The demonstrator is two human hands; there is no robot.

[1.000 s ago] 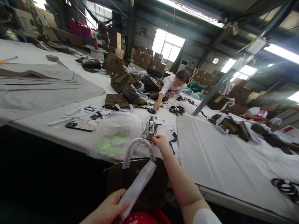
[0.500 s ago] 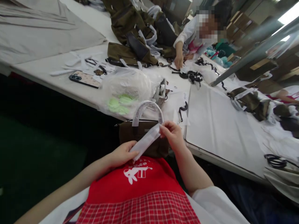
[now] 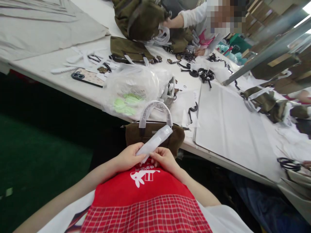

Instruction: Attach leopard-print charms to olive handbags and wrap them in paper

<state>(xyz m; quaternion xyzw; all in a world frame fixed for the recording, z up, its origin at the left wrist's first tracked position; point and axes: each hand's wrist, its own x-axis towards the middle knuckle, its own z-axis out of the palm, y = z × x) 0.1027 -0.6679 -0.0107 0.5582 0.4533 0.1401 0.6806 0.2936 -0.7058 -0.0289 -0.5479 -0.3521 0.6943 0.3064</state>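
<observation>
An olive-brown handbag (image 3: 178, 137) stands against the table edge in front of me, its zip along the top. One of its handles (image 3: 156, 105) arches up, covered in whitish wrapping. Between me and the bag, a flat white wrapping strip (image 3: 156, 140) slants up to the right; whether it joins the bag I cannot tell. My left hand (image 3: 130, 157) pinches its lower end, thumb on top. Close by, the thumb and fingers of my right hand (image 3: 164, 158) close on the strip's lower right edge.
Beyond the handbag lies a clear plastic bag (image 3: 145, 84) with green pieces inside. To its left is a phone (image 3: 87, 77). Black straps (image 3: 205, 76) and more olive bags (image 3: 131, 48) lie on the table (image 3: 230, 129). Across it, a person's arm (image 3: 178, 21) reaches to a bag. A metal pole (image 3: 245, 69) rises at right.
My right hand has moved from the strip's upper end down beside my left hand. The strip's upper end now shows free. Across the table, the other person's hand has shifted left to a bag.
</observation>
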